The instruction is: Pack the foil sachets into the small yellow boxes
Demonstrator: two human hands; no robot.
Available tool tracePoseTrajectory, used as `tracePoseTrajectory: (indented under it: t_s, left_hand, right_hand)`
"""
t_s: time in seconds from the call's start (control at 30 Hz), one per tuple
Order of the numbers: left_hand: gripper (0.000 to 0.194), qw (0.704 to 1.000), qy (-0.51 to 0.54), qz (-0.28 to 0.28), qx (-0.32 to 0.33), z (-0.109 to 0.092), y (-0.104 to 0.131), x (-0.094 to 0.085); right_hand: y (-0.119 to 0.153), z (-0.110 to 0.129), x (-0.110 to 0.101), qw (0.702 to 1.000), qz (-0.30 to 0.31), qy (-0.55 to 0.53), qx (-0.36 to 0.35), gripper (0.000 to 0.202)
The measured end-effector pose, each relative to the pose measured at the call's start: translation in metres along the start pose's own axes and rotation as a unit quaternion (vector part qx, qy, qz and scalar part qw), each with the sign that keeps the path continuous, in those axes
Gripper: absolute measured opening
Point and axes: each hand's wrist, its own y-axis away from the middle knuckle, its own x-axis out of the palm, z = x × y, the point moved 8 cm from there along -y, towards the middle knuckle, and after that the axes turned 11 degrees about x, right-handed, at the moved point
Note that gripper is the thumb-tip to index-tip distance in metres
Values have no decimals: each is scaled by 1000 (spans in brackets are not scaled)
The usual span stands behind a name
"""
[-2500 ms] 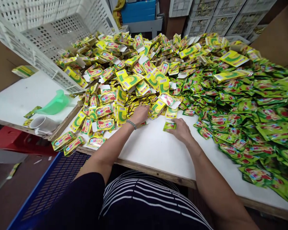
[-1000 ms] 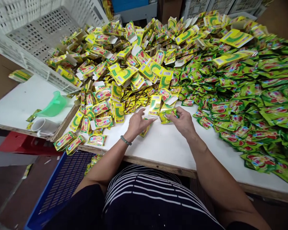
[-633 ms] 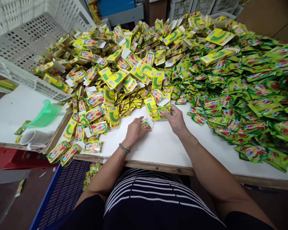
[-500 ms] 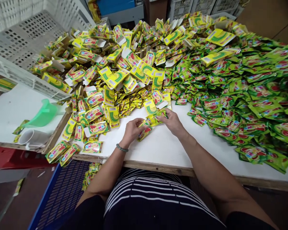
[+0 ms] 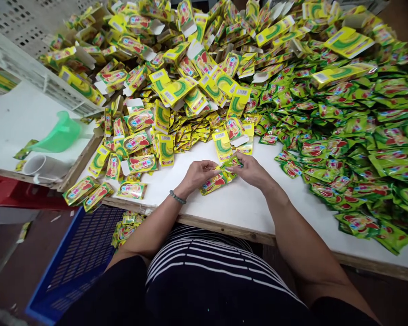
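In the middle of the white table [image 5: 197,206], close to its front edge, my two hands work side by side. My right hand [image 5: 256,171] pinches a small green and yellow sachet [image 5: 231,162]. My left hand [image 5: 199,176], with a beaded bracelet at the wrist, is closed at the upper edge of a small yellow and green carton [image 5: 215,183] with red fruit printed on it. The carton lies tilted below the sachet, and fingers cover part of both. Just beyond them lie a yellow carton [image 5: 222,144] and an open-flapped carton [image 5: 235,130].
Many cartons [image 5: 136,117] are heaped at left and back, green sachets [image 5: 347,149] at right. A white crate [image 5: 44,77] stands at the left, near a green scoop [image 5: 59,133] and a white mug [image 5: 44,167]. Below the edge is a blue basket [image 5: 78,253].
My view has dipped down and closer. The carton has turned flatter beneath my hands, and my left hand has shifted to its upper edge. The sachet is still at my right fingertips.
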Motion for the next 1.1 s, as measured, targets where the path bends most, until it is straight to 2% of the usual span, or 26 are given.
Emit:
tracePoseTrajectory:
  t_s: [0.2,0.33,0.47,0.57,0.63,0.73,0.83,0.93,1.03,1.1]
  left_hand:
    - [45,990,12,127,-60,7,9,17]
    - [41,996,2,79,-43,1,8,9]
    - [44,996,47,69,-39,-1,6,12]
    - [45,996,62,60,-34,-2,5,12]
    - [45,996,63,53,-28,-3,4,10]
    - [46,993,84,69,-33,-3,6,14]
    - [51,989,107,103,-18,-6,6,23]
    - [52,994,90,52,16,-7,1,18]
    - [52,995,95,-18,33,-7,-3,8]
    - [53,994,97,-31,34,-7,-2,6]
  right_hand:
    - [1,0,10,997,-56,43,2,21]
    - [1,1,21,996,-42,84,-11,13]
    - [2,7,22,996,-41,72,-45,21]
    - [6,9,16,995,-76,32,-50,23]
    - [9,12,17,992,-96,47,-63,19]
    - [11,14,18,991,-109,23,-73,17]
    - [10,7,5,984,-162,-68,-43,29]
    - [10,7,0,981,-181,-53,-40,30]
    - [16,22,0,972,-210,42,-101,27]
    - [21,31,3,959,-225,97,-139,26]
